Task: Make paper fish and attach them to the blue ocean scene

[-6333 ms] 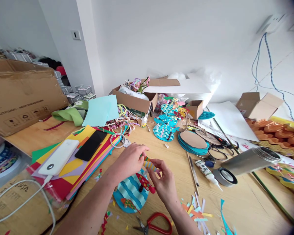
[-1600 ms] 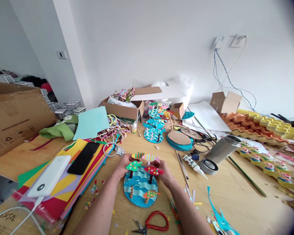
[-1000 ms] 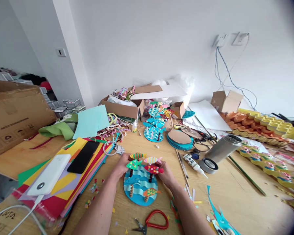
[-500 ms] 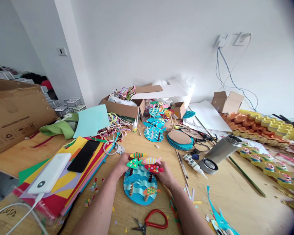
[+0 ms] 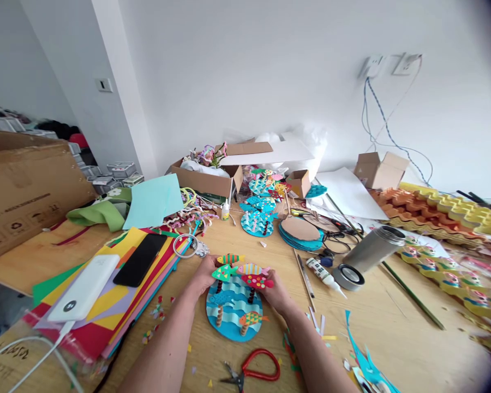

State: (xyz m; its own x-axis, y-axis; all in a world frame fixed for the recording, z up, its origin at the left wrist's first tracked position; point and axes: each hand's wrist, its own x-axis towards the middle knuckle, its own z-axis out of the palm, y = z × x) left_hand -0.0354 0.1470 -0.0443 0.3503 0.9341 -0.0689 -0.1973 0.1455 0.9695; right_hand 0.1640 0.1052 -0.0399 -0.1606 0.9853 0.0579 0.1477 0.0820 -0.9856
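Observation:
A round blue craft base [image 5: 237,329] with wavy pale strips lies on the table between my hands. Paper fish stand on it on twisted stems: a green fish [image 5: 224,273], a red spotted fish [image 5: 257,281], a striped pink fish [image 5: 253,269], an orange-and-green one [image 5: 252,319] and others. My left hand [image 5: 204,274] is at the far left edge of the craft, by the green fish. My right hand [image 5: 276,289] is at its right side, by the red fish's tail. The fingertips of both hands are mostly hidden behind the fish.
Red-handled scissors [image 5: 262,365] lie just in front of the craft. Coloured sheets [image 5: 94,338], a power bank [image 5: 84,289] and a phone [image 5: 140,261] are at left. A glue bottle [image 5: 324,275], steel flask [image 5: 372,248] and cardboard discs [image 5: 300,229] lie to the right. Similar fish crafts [image 5: 257,224] stand behind.

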